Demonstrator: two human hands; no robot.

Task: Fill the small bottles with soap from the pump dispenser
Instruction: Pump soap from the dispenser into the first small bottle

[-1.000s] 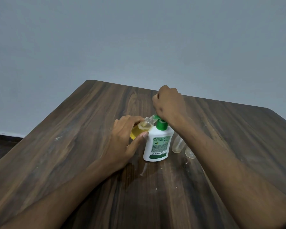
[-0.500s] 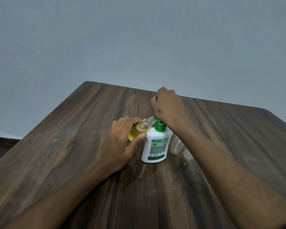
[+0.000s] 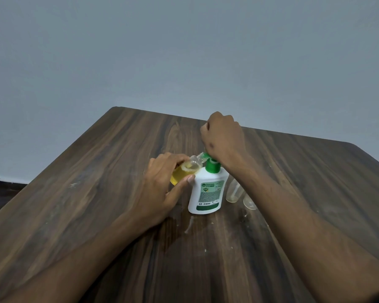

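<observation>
A wet smear point(image 3: 189, 224) is lying on the worktop point(image 3: 92, 193) nearest me. My left hand point(image 3: 162, 189) is gripping a tilted small bottle point(image 3: 184, 170), mostly full now, its mouth kept at the dispenser point(image 3: 207, 191) spout. My right hand point(image 3: 222, 138), fisted over the pump, has barely moved. Two empty bottles point(image 3: 233, 191) are waiting just beside it.

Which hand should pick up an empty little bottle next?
Probably the right hand: the empty bottles stand beside its forearm, right of the soap dispenser. The left hand is holding the filled bottle.
</observation>
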